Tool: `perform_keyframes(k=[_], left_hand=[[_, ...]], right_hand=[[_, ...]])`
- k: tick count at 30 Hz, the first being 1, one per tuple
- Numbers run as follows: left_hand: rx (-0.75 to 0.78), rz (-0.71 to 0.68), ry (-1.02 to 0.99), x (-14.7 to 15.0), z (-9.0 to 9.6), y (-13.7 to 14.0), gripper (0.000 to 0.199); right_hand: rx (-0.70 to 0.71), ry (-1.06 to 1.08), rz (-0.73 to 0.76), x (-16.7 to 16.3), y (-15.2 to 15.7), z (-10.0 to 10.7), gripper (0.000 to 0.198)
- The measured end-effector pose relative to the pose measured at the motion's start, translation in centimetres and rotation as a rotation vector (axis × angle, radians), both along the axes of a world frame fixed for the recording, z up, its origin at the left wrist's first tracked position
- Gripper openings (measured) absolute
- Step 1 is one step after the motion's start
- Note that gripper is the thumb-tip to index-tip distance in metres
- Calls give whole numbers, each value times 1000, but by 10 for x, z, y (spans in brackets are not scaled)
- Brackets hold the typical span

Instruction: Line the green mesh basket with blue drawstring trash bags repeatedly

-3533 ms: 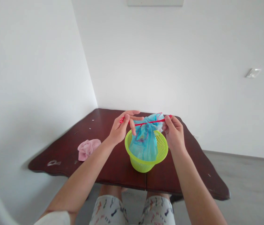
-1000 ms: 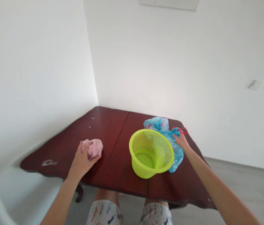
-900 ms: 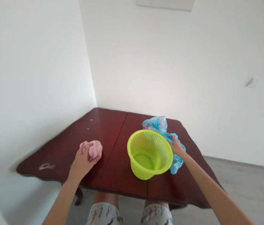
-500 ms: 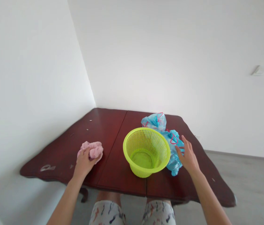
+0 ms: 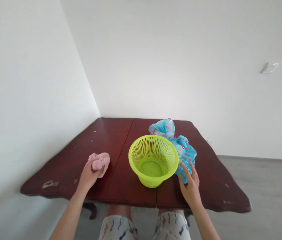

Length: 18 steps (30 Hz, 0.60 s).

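On the left part of the table, my left hand (image 5: pixel 89 176) grips a crumpled pink cloth (image 5: pixel 101 162), its fingers partly hidden by the folds. My right hand (image 5: pixel 190 185) has its fingers spread at the near end of a blue plastic bag (image 5: pixel 187 155) with a pink drawstring; whether the fingertips touch it I cannot tell. Between the hands stands an upright yellow-green plastic basket (image 5: pixel 153 181) with perforated sides and nothing inside. Behind it lies a second blue bag (image 5: pixel 162 128), also with pink string.
The dark red wooden table (image 5: pixel 117 133) has wavy edges and seams across its top. White walls (image 5: pixel 156 60) rise behind and to the left, with a switch plate (image 5: pixel 270 68) on the right. Small pale scraps (image 5: pixel 91 141) lie at the left.
My right hand has moved nearer to me and slightly left, from beside the blue bag to its near end. My left hand keeps the pink cloth, turned slightly. The view has shifted a little.
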<state>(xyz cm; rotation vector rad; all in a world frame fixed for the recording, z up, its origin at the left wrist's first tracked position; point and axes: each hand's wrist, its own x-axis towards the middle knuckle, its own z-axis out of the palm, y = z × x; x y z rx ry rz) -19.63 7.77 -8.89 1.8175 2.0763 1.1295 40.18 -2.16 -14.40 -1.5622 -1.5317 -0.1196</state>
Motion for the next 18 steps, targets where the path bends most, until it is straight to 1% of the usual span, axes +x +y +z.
perform_keyframes(k=[3, 4, 6, 8, 10, 13, 15, 17, 18], left_hand=[[1, 82, -481, 6, 9, -11, 64], [28, 103, -601, 10, 14, -15, 66], [90, 100, -774, 17, 27, -19, 68], [140, 63, -904, 22, 48, -20, 67], [201, 30, -1022, 28, 76, -21, 65], [318, -51, -1120, 43, 124, -23, 68], [376, -166, -1136, 60, 152, -29, 69], [395, -289, -1094, 83, 175, -37, 69], [398, -333, -1048, 96, 183, -42, 69]], right_hand=[[76, 87, -36, 7, 2, 20, 58], [100, 112, -44, 10, 2, 29, 56], [153, 147, -74, 16, 0, 49, 51], [215, 156, -105, 21, -4, 69, 47], [274, 166, -119, 23, -9, 87, 44], [339, 224, -128, 19, -15, 112, 43], [360, 281, -116, 11, -18, 126, 43], [348, 342, -62, -2, -21, 140, 46], [330, 376, -20, -10, -23, 147, 49]])
